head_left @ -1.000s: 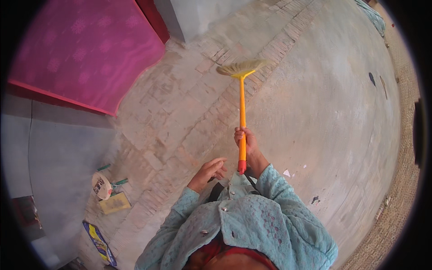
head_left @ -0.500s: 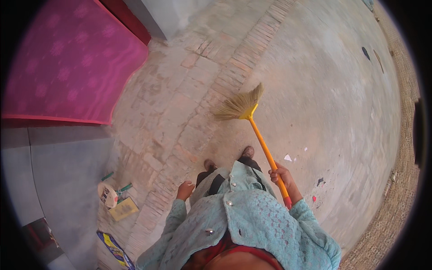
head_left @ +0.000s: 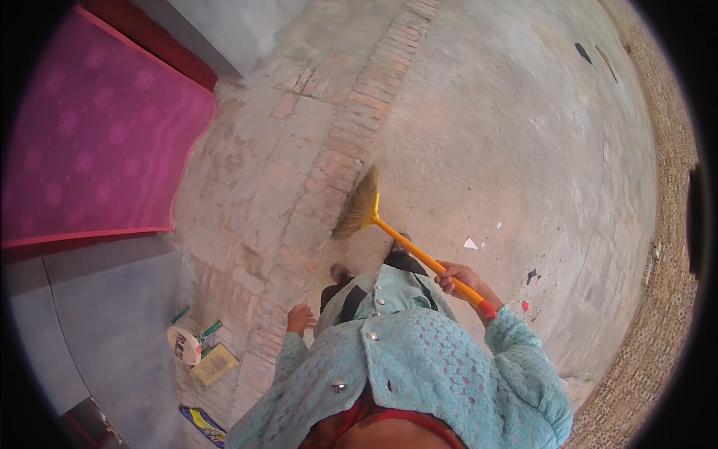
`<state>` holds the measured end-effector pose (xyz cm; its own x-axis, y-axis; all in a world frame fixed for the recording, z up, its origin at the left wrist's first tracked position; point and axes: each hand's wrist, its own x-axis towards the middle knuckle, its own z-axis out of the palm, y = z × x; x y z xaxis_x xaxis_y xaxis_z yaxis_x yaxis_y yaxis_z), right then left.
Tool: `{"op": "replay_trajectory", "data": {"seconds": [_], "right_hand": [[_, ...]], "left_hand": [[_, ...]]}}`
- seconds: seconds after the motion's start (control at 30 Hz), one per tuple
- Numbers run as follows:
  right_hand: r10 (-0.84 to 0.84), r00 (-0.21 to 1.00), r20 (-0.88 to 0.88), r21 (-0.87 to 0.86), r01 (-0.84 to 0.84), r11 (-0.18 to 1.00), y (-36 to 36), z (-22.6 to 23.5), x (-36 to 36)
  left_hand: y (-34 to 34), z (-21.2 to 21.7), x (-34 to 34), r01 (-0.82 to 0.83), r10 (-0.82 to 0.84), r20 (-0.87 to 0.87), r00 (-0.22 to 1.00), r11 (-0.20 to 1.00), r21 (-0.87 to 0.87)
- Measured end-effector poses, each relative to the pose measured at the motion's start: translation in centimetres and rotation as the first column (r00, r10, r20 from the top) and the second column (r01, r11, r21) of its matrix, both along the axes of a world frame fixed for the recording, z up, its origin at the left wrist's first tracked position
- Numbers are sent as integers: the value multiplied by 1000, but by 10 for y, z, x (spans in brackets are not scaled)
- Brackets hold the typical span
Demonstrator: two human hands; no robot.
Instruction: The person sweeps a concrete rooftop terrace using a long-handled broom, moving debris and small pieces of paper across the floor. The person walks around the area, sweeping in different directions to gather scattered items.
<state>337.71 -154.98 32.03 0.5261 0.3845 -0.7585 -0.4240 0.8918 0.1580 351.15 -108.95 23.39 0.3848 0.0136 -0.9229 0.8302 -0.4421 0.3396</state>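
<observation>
My right hand [head_left: 458,280] is wrapped round the orange handle of a broom [head_left: 413,249], close to its red end cap. The handle slants up and left to a yellow collar and a fan of straw bristles [head_left: 359,206]. The bristles are at the floor, by a row of bricks [head_left: 342,157] set into it, just ahead of my feet. My left hand [head_left: 301,319] hangs beside my hip, holding nothing, with its fingers loosely bent and slightly apart.
White scraps [head_left: 470,244], a dark scrap [head_left: 532,277] and a red bit [head_left: 526,306] lie on the floor to my right. A pink curtain [head_left: 105,142] hangs at left. Below it are a round pale object [head_left: 184,344], a yellowish square [head_left: 215,364] and a blue-yellow packet [head_left: 202,425].
The broom head has swung left and nearer my feet, and its handle now slants more sideways. My right hand has moved slightly left and up. The left hand's fingers have loosened a little.
</observation>
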Motion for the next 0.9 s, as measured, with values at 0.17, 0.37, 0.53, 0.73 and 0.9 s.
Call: {"op": "replay_trajectory", "data": {"seconds": [0.17,0.37,0.53,0.73,0.9], "right_hand": [[225,965,-133,-312,-256,915,6,-27,20],[262,920,-293,-665,-392,635,-69,-20,2],[402,832,-382,-822,-505,265,-92,24,35],[21,1000,-14,-695,-25,719,-89,54,36],[42,996,76,-306,-16,952,-96,45,34]], "left_hand": [[1,9,-5,-14,13,24,1000,999,37],[16,-5,-28,-53,52,32,998,998,37],[-2,-4,-25,-26,24,41,999,999,45],[-34,15,-6,-9,6,62,998,999,52],[-47,19,5,-4,0,88,996,999,44]]}}
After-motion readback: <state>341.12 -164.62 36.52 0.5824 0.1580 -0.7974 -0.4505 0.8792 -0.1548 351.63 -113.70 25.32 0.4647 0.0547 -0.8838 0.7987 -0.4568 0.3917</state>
